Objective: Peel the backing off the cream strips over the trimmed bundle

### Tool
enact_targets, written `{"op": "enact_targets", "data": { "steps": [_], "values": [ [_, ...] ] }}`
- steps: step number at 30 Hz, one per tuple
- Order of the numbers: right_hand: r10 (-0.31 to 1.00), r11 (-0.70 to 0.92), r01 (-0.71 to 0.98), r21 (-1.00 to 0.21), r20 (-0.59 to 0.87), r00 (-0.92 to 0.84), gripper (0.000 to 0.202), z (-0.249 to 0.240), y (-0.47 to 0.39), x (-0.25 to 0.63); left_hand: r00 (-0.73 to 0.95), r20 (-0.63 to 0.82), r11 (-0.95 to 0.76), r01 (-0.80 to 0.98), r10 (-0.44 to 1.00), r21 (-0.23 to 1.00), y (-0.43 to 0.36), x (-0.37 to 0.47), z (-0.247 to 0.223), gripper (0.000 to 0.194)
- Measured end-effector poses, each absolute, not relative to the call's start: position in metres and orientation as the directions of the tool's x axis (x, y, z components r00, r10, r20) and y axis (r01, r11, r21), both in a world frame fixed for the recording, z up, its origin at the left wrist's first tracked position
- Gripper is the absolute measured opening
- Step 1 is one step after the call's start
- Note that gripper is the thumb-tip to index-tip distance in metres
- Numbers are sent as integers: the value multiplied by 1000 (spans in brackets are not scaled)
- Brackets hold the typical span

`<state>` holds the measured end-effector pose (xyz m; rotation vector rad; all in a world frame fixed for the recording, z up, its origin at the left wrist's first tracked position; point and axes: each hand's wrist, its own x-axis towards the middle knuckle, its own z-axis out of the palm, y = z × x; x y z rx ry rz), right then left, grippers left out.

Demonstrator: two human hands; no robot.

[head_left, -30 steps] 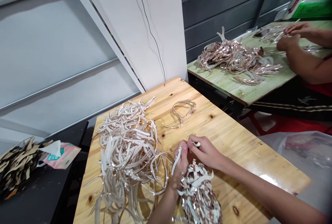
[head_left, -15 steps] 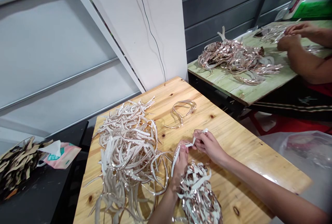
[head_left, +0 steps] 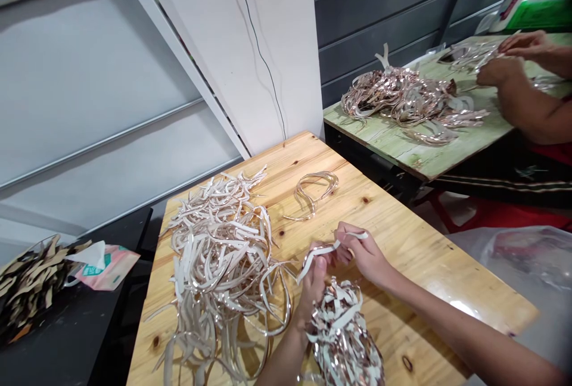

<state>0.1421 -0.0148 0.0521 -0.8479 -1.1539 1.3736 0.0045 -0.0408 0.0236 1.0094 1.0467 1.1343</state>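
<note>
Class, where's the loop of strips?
Head view, just right of centre: the loop lies on the wooden table, beyond the left hand, right of the large pile.

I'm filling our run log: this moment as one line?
left hand: holds pale strip; right hand: holds same strip; shredded bundle: beside left wrist; strip pile: on wooden table

We counted one held strip (head_left: 322, 250), one tissue pack (head_left: 114, 265), one bundle (head_left: 345, 335), one loop (head_left: 319, 174) toward the bench's (head_left: 375, 219) far right corner, one heap (head_left: 218, 261) along its left edge.
</note>
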Motion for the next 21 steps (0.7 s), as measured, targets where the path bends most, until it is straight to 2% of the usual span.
{"op": "enact_targets", "data": {
  "steps": [3, 5, 14, 21],
  "values": [
    [950, 143, -153, -978, 179, -254, 38, 52, -18, 143, 156, -102, 129, -173, 982, 977, -44, 7, 34, 43],
    [949, 132, -161, -978, 172, -264, 39, 52, -19, 142, 171, -102, 125, -133, 980, 983, -44, 7, 39, 40],
    [974, -66, -442, -894, 38, -221, 32, 50, -13, 137, 253, 81, -73, -40, 964, 997, -29, 2, 29, 43],
    [980, -181, -640, -746, -84, -180, 30, 48, -9, 132, 270, 175, -177, -15, 947, 984, -24, 0, 20, 41]
  ]
}}
